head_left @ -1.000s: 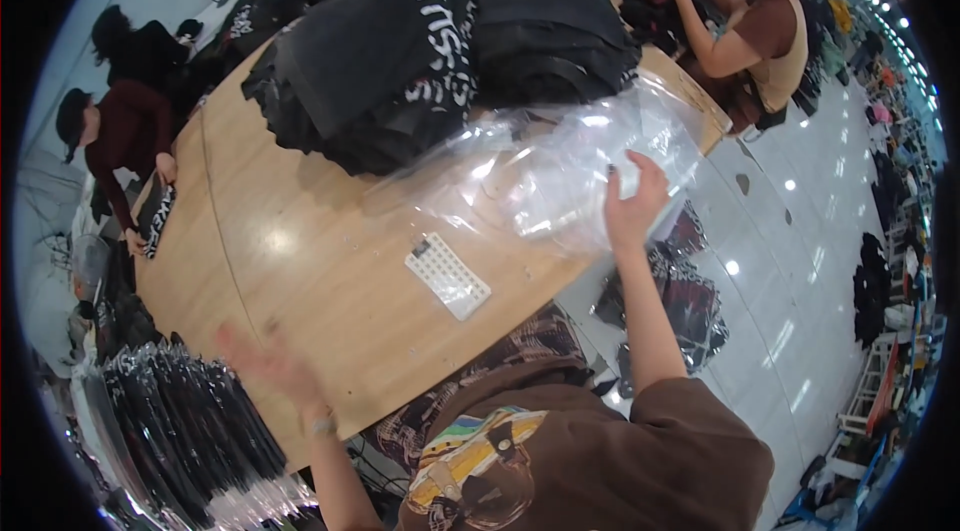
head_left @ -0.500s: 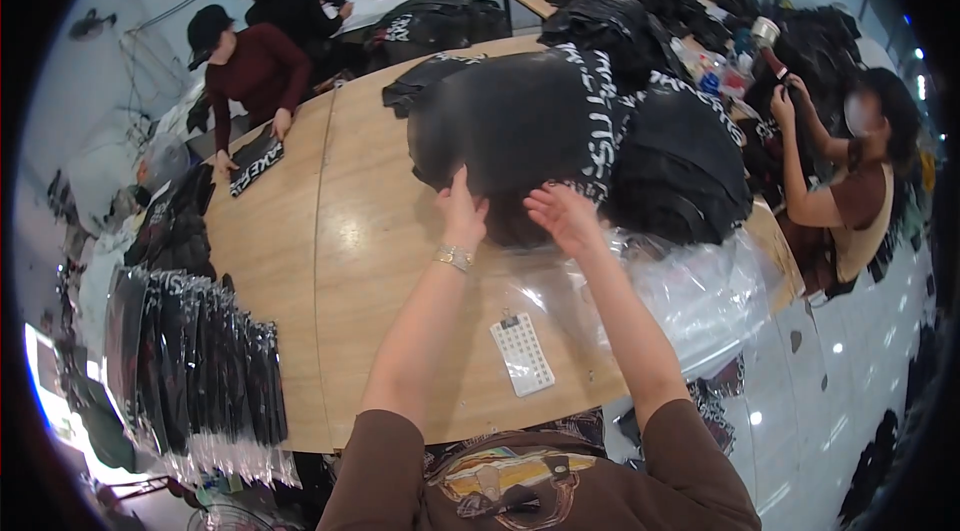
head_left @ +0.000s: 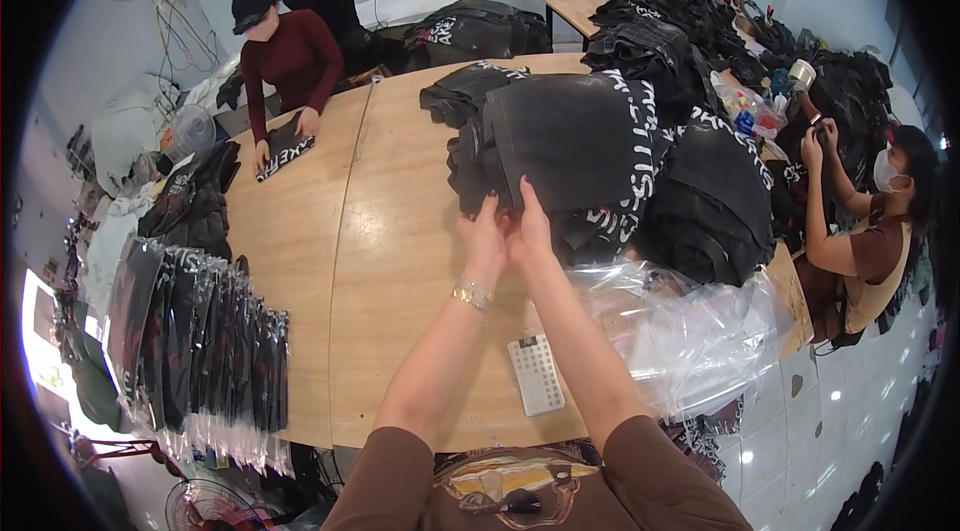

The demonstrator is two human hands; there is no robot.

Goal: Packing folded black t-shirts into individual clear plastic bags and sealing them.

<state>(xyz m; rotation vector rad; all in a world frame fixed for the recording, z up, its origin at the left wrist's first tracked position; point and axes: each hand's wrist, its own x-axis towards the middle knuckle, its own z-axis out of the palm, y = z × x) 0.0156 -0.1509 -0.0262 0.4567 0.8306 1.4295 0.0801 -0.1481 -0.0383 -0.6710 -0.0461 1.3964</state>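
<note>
A folded black garment (head_left: 575, 146) with white lettering down its right side lies on top of a pile at the middle of the table. My left hand (head_left: 485, 239) grips its near left edge with the fingers bent. Close beside it, almost touching, my right hand (head_left: 529, 231) pinches the same edge, its thumb lying on top of the cloth. The fingers underneath are partly hidden. Right of this pile stands another rounded stack of black garments (head_left: 715, 196) with white print.
Clear plastic bags (head_left: 680, 336) lie near right, beside a white perforated card (head_left: 537, 376). Bagged black garments (head_left: 200, 341) stand in a row at the left. Across the wooden table (head_left: 390, 321), a person in maroon (head_left: 300, 61) handles a folded garment; another masked person (head_left: 865, 231) sits at right.
My right hand has come left, beside my left hand, and both have closed on the garment's near edge. The view has shifted slightly. A person at far left has raised an arm.
</note>
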